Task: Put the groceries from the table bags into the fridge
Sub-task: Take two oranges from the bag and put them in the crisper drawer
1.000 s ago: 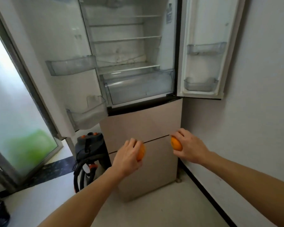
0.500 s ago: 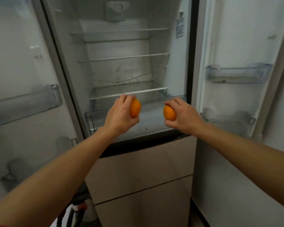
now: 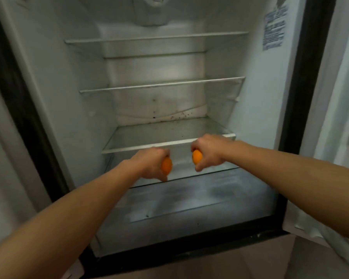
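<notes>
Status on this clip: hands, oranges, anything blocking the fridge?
Left hand grips left orange; right hand grips right orange. Both at lowest shelf edge, not set down. Nothing seen in the way.

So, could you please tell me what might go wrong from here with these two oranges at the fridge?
The left hand grips the left orange and the right hand the right orange, so no hand is free to catch a drop. Being round, either may roll off the lowest glass shelf if set near its front edge.
</notes>
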The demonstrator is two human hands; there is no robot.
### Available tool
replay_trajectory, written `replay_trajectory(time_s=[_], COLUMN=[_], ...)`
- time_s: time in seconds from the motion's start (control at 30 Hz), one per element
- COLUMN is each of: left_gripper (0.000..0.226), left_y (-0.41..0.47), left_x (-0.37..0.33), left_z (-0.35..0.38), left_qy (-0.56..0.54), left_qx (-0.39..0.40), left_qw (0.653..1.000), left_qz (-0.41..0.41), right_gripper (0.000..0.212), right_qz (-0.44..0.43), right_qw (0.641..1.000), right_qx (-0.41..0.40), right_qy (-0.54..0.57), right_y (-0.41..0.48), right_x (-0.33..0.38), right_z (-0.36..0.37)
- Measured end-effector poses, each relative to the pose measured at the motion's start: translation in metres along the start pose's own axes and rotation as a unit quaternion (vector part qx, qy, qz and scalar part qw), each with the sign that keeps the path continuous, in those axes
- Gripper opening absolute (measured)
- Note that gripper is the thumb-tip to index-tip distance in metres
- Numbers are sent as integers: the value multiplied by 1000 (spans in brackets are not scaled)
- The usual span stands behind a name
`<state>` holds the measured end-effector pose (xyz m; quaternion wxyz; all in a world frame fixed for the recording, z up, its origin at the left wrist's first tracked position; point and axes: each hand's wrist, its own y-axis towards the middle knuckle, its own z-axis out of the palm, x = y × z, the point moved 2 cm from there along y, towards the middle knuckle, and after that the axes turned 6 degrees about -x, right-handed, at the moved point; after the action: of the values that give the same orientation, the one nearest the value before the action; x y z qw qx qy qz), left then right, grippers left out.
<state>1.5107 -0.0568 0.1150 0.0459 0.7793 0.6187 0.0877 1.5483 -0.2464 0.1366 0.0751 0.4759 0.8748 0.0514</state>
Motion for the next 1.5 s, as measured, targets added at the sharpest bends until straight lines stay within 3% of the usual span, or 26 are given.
replay_trajectory(time_s=[0.13, 0.27, 0.67, 0.8, 1.1, 1.33, 1.5], left_gripper=[65, 67, 73, 61, 41, 31, 30], left_y=[22, 43, 84, 80, 52, -14, -86], left_x=[14, 23, 32, 37, 27, 11, -9], left_z=[30, 39, 78, 73, 40, -14, -37], left_qy=[58, 43, -5, -18, 3, 55, 130], left_qx=[100, 182, 224, 201, 97, -44, -110], left_qw=[993, 980, 971, 976, 994, 992, 976], left_qz=[-26, -67, -83, -87, -55, -102, -138], right_gripper=[59, 67, 54, 56, 47, 37, 32], right_qz=[-22, -26, -79, -49, -47, -98, -147], right_qw=[990, 977, 971, 974, 992, 993, 975], right_qx=[137, 210, 218, 218, 103, -31, -148], right_qy=[-8, 8, -49, -24, -50, -52, -73], right_y=[56, 102, 135, 128, 72, 34, -6], right_x=[11, 17, 12, 5, -5, 31, 57], right_z=[40, 72, 95, 81, 44, 7, -9])
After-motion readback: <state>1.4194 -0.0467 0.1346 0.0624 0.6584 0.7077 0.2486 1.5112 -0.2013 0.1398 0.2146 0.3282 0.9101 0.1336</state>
